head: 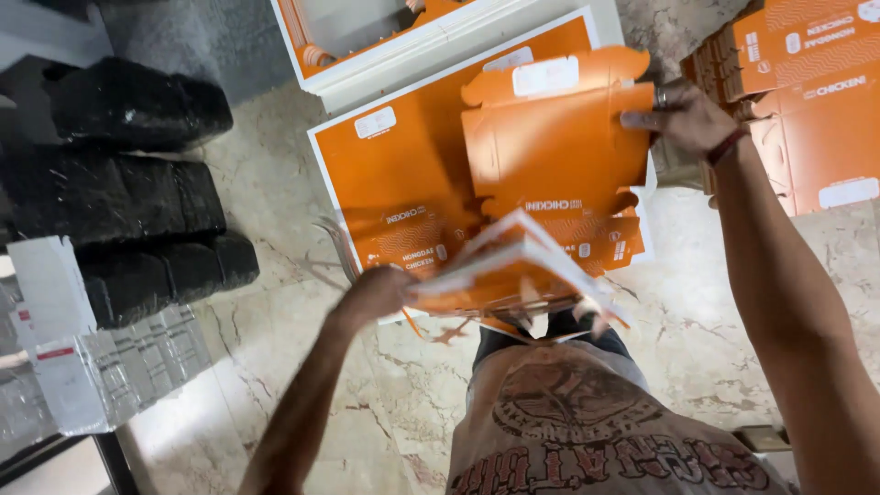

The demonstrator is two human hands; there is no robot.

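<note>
At the frame's centre, the left hand [378,291] gripped a blurred stack of flat orange box blanks [513,266], white undersides showing. Upper right, the right hand [683,115] pinched one die-cut orange blank [555,147], scalloped tabs and a white label visible.

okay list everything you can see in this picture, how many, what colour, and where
flat box blank: one, orange, held up at centre
sheaf of blanks: one bundle, orange and white, low centre
printed sheet stack: one, orange, on floor
folded blanks pile: one, orange, top right
wrapped bundles: several, black, left
floor: marble, beige
left hand: grips the sheaf
right hand: pinches the flat blank's edge
</note>
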